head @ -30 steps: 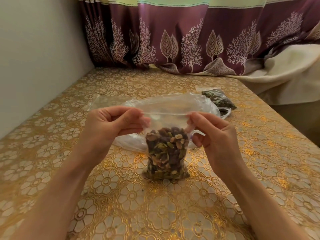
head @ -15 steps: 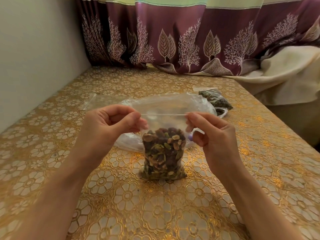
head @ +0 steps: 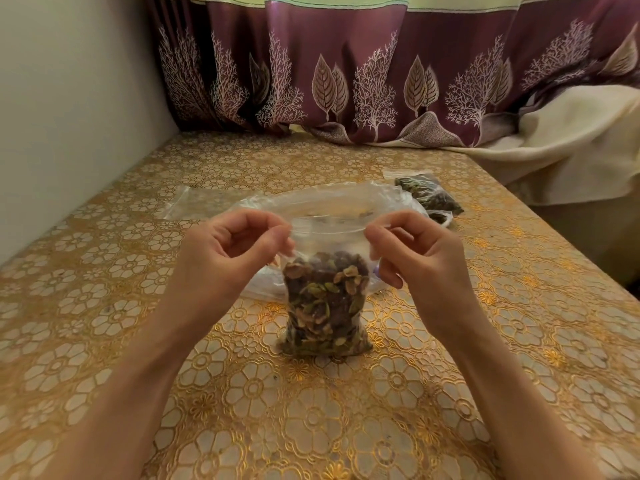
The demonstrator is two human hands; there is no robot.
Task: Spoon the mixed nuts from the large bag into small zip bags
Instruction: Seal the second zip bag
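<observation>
**A:** What is in the centre of the frame?

**B:** A small zip bag (head: pixel 325 306), about two-thirds full of mixed nuts, stands upright on a gold flowered tablecloth (head: pixel 104 306). The left hand (head: pixel 228 258) pinches the bag's top left corner between thumb and fingertips; the right hand (head: pixel 412 254) pinches the top right corner the same way.

**A:** Has anything changed in the last second?

**B:** Very little. Both hands keep their pinch on the zip strip, and the bag has stayed upright where it was. This looks like sealing rather than filling.

**A:** Where is the large bag?

**B:** The large bag (head: pixel 329 206), clear and crumpled, lies just behind the small one. A filled bag (head: pixel 429 195) lies at centre right, apart from both. No spoon is plainly visible.
</observation>
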